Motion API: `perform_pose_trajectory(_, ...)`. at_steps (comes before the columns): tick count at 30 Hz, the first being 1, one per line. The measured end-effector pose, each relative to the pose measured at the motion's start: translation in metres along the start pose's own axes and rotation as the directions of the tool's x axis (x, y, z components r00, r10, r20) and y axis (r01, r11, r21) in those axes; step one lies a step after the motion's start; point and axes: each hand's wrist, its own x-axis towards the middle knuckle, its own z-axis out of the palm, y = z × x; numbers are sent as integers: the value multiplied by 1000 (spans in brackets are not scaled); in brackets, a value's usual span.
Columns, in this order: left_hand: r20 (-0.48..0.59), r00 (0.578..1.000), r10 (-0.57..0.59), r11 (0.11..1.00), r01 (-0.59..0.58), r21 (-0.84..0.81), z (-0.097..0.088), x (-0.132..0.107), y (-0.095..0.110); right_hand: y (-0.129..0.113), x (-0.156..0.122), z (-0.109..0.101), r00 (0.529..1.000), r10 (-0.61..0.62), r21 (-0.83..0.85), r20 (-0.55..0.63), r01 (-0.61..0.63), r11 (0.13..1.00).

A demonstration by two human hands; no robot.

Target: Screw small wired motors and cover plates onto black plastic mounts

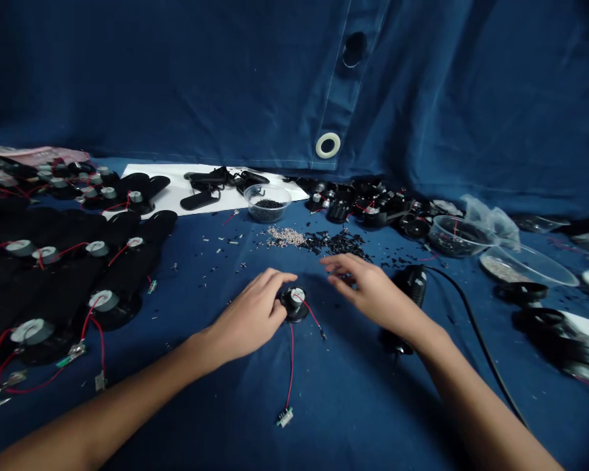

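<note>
My left hand (252, 314) rests on the blue cloth with its fingers curled round a small black round part (294, 303) that has a grey cap and red wires trailing toward me. My right hand (368, 288) hovers just right of that part, fingers stretched out and holding nothing. A black electric screwdriver (411, 284) with a black cable lies under and right of my right wrist. Little piles of silver screws (285, 237) and black screws (338, 243) lie just beyond both hands.
Rows of assembled black parts with grey caps and red wires (63, 275) fill the left. A small clear bowl (267, 201) stands on white paper at the back. More black parts (363, 199) and clear bowls (459, 234) sit at the right. A blue curtain hangs behind.
</note>
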Motion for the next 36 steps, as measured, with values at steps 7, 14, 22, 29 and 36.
perform_pose_trajectory(7, 97, 993, 68, 997, -69, 13, 0, -3, -4, 53, 40, 2, 974, 216, -435, -68, -224, 872)
perform_pose_trajectory(14, 52, 994, 93, 992, -97, 86, 6, -4, -3, 75, 42, 9, 957, 272, -436, -105, -290, 852)
perform_pose_trajectory(22, 21, 997, 76, 993, -78, 89, 8, -2, -3, 78, 42, 8, 936, 245, -351, -252, -324, 879)
perform_pose_trajectory(29, 27, 995, 91, 985, -94, 147, 16, 9, -5, 19, 21, -6, 927, 145, -160, -346, -211, 964)
perform_pose_trajectory(36, -18, 1000, 10, 984, -7, 179, 25, 19, -7, -65, -16, 26, 992, -10, 468, -125, 68, 881)
